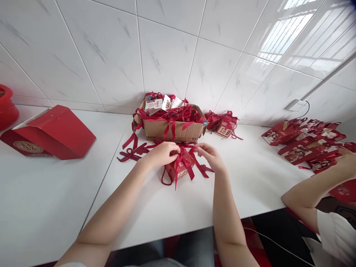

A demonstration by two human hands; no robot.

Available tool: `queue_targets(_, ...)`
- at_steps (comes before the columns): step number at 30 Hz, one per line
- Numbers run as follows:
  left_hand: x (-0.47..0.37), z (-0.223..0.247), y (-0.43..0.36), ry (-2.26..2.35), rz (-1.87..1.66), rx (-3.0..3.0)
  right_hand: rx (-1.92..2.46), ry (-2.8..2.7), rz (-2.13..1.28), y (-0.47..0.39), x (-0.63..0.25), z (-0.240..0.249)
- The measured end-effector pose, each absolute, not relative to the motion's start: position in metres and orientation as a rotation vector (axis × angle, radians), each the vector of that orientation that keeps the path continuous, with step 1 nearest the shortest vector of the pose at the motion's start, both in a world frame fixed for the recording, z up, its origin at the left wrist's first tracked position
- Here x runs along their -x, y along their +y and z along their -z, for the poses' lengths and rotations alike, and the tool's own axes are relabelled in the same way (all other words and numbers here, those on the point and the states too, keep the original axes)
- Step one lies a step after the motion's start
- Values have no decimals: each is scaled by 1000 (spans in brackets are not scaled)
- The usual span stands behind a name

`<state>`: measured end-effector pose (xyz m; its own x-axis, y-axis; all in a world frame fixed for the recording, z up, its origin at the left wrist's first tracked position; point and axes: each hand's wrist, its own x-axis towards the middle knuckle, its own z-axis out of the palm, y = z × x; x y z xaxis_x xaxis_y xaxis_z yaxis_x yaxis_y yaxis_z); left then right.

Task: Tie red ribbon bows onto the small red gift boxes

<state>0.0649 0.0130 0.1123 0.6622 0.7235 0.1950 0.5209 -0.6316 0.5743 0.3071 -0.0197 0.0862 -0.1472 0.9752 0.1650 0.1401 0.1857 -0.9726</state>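
A small red gift box (172, 171) with printed sides stands on the white table, a red ribbon (187, 167) tied on its top in a bow. A twisted red cord handle (166, 181) hangs at its left side. My left hand (167, 152) is closed at the bow's left side, fingers pinching the ribbon. On the other side, my right hand (209, 154) has thumb and fingertips together on a ribbon loop at the bow's right. Loose red ribbon pieces (132, 152) lie left of the box, and a flower-shaped piece (204, 168) lies at its right.
Behind the box, a cardboard carton (174, 130) holds red ribbons and white tags. Small red boxes (226, 126) stand beside it. A large red box (61, 131) and a red pot (7, 105) are at left. Far right, a co-worker's arm (311, 187) reaches towards several red gift bags (297, 152).
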Motion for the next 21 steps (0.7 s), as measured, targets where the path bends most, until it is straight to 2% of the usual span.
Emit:
queue_targets(8,-65,-114,12,977,-544,-2446,1330,-2031,-1114,4,-278,-125)
queue_targets(21,-66,-117,10,1044,-537,-2492,1163,-1987,-1126,2,-278,-123)
